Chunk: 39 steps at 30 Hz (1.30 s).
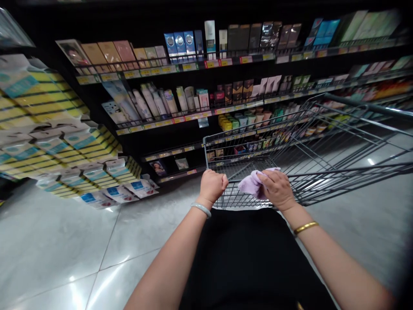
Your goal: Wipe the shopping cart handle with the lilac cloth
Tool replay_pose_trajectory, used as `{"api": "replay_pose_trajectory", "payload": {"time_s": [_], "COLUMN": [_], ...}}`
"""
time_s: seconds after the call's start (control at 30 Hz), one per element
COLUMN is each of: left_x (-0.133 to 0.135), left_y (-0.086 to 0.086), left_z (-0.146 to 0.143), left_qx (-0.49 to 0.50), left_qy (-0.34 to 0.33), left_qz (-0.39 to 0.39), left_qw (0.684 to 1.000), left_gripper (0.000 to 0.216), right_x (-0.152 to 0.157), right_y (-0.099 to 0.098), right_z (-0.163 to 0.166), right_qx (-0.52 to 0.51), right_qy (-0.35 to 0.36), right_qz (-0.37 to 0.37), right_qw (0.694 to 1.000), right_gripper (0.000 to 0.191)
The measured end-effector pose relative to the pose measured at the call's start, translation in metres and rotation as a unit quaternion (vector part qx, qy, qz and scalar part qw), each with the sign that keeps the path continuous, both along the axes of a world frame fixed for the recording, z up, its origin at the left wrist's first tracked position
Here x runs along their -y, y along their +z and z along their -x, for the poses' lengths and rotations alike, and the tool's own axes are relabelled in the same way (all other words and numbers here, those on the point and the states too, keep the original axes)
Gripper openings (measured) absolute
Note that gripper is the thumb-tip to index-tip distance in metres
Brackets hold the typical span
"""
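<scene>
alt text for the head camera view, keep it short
A person's left hand grips the near edge of a wire shopping cart while the right hand holds a pale purple cloth against it. Ahead, dark shelves carry boxes and tubes with yellow price tags; stacked packs stand at left on a glossy tiled floor.

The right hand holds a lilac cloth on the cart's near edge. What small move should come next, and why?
Probably slide the right hand with the lilac cloth along the near edge of the cart toward the left hand. The cloth sits bunched under the right hand, the left fist grips the same edge, and a gap lies between them.
</scene>
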<state>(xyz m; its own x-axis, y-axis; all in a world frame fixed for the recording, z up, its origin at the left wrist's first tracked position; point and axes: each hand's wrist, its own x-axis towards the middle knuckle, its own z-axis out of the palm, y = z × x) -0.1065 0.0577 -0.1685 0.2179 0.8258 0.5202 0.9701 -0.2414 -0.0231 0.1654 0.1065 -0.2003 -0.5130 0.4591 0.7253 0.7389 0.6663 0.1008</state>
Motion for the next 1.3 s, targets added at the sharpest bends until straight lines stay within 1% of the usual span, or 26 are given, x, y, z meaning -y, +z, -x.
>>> {"api": "replay_pose_trajectory", "payload": {"time_s": [0.13,0.27,0.33,0.43,0.5,0.6,0.67,0.77,0.83,0.9,0.97,1.13,1.2,1.23,1.3], "left_x": [-0.004,-0.005,-0.006,-0.010,-0.012,-0.012,-0.010,-0.003,0.002,0.006,0.008,0.006,0.005,0.004,0.003], "left_y": [0.004,0.005,0.004,0.002,0.002,0.004,0.007,0.010,0.011,0.011,0.011,0.013,0.013,0.012,0.012], "left_z": [-0.006,-0.020,-0.030,-0.046,-0.056,-0.067,-0.073,-0.084,-0.093,-0.103,-0.112,-0.131,-0.140,-0.145,-0.154], "left_qx": [-0.006,0.003,0.011,0.029,0.039,0.040,0.037,0.037,0.041,0.047,0.054,0.063,0.066,0.068,0.068], "left_qy": [0.006,0.000,0.001,0.012,0.009,-0.011,-0.022,-0.026,-0.025,-0.024,-0.026,-0.038,-0.035,-0.031,-0.025], "left_qz": [0.013,0.014,0.012,0.008,0.008,0.009,0.011,0.017,0.023,0.028,0.034,0.050,0.051,0.051,0.050], "left_qw": [1.000,1.000,1.000,0.999,0.999,0.999,0.999,0.999,0.999,0.998,0.998,0.996,0.996,0.996,0.996], "left_gripper": [0.039,0.038,0.039,0.041,0.040,0.039,0.038,0.036,0.034,0.032,0.030,0.028,0.027,0.027,0.026], "right_x": [-0.006,-0.014,-0.014,-0.006,0.004,0.017,0.021,0.020,0.017,0.015,0.013,0.010,0.013,0.015,0.019], "right_y": [-0.001,0.003,0.008,0.015,0.016,0.008,-0.004,-0.025,-0.037,-0.045,-0.047,-0.043,-0.047,-0.051,-0.062], "right_z": [-0.001,-0.013,-0.016,-0.004,0.014,0.037,0.040,0.027,0.014,0.003,-0.007,-0.021,-0.017,-0.012,0.000], "right_qx": [-0.010,-0.010,-0.020,-0.040,-0.046,-0.091,-0.135,-0.181,-0.207,-0.224,-0.226,-0.233,-0.280,-0.328,-0.432], "right_qy": [-0.007,-0.001,-0.022,-0.066,-0.049,-0.004,0.010,0.020,0.001,-0.028,-0.044,-0.061,-0.078,-0.095,-0.120], "right_qz": [0.026,0.065,0.090,0.127,0.135,0.116,0.089,0.045,0.025,0.025,0.037,0.068,0.074,0.075,0.096], "right_qw": [1.000,0.998,0.995,0.989,0.989,0.989,0.987,0.982,0.978,0.974,0.972,0.968,0.954,0.937,0.889], "right_gripper": [0.035,0.040,0.042,0.048,0.048,0.042,0.039,0.038,0.039,0.040,0.039,0.038,0.044,0.049,0.062]}}
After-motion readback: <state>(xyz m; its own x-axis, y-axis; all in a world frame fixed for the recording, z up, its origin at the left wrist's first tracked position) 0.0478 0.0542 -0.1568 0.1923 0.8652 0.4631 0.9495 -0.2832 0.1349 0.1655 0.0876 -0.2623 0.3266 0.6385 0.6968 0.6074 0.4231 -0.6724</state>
